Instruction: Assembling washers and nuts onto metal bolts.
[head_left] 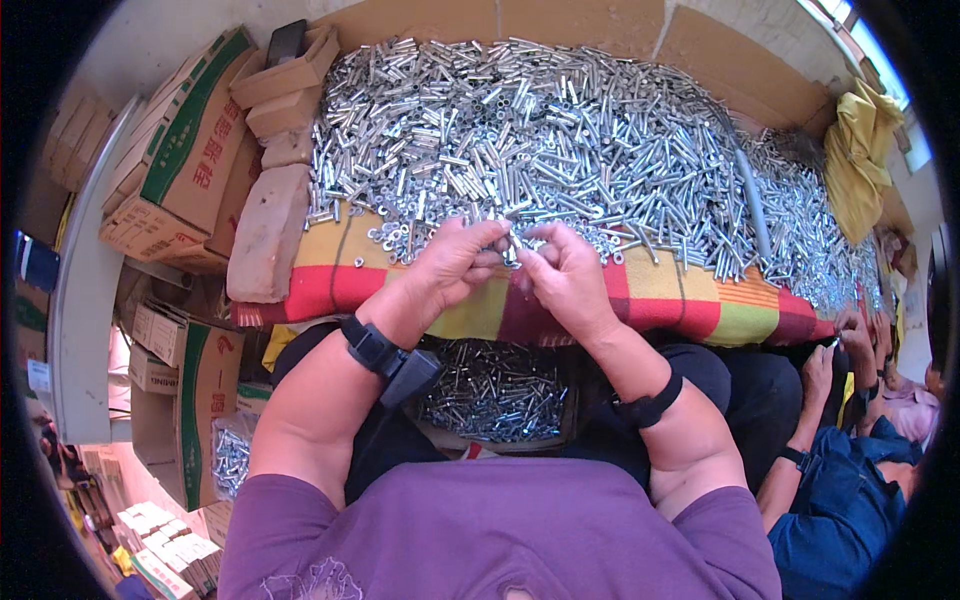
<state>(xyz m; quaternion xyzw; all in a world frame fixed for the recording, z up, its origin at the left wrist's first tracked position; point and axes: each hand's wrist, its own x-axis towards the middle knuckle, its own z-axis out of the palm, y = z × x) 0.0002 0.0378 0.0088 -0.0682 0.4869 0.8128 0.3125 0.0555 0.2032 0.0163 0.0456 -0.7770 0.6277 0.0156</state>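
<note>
Both my hands meet at the front edge of a big heap of shiny metal bolts and sleeves [520,140]. My left hand [455,262] is closed, its thumb and fingertips pinching a small metal bolt [512,243]. From the other side my right hand [568,282] closes its thumb and forefinger on the same piece. Fingers partly cover it, so its exact make-up is hard to see. Loose nuts and washers [395,240] lie beside my left hand on a checked cloth [470,312]. Below my hands, between my legs, a container of finished-looking metal bolts [495,395] sits in shadow.
A pale block [268,235] and stacked cartons [190,170] stand at the left. An open carton [205,415] and a clear bag of bolts [230,458] are lower left. A grey rod [752,205] lies on the heap. At right, a co-worker [845,490] sits close by.
</note>
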